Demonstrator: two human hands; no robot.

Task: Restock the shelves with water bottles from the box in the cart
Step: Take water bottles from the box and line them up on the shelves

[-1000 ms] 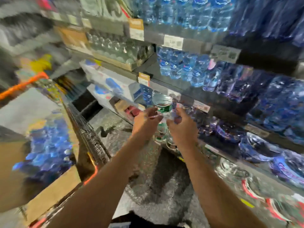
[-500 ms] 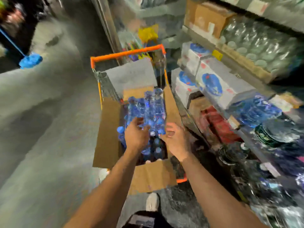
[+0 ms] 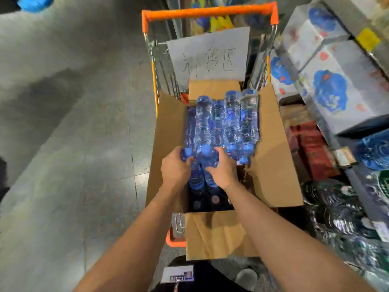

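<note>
Head view: both hands were inside the open cardboard box [image 3: 271, 157], which sat in the orange-handled cart [image 3: 208, 12].
Left hand [image 3: 175, 168]: fingers were curled round the blue cap end of a lying bottle [image 3: 187, 152], probably to draw it out by the neck.
Right hand [image 3: 223, 168]: fingers were curled over the neck of the neighbouring bottle [image 3: 205, 150]; whether the grip was complete could not be told.
Water bottles [image 3: 231, 121]: these lay side by side in the box with caps toward the person, so the necks were the nearest hold.
Box flaps: all were folded outward, which left the top free for reaching in.
Lower layer: dark, with round caps faintly visible beneath the hands.
Paper sign [image 3: 208, 53]: handwritten, it leaned against the far end of the cart.
Shelves [image 3: 362, 186]: at the person's right, they held blurred bottles, with white printed cartons [image 3: 328, 85] further along.
Obstruction: the right-hand flap stood between box and shelves, so a lift over it seemed likely to be required.
Floor [image 3: 73, 144]: grey, to the left.
</note>
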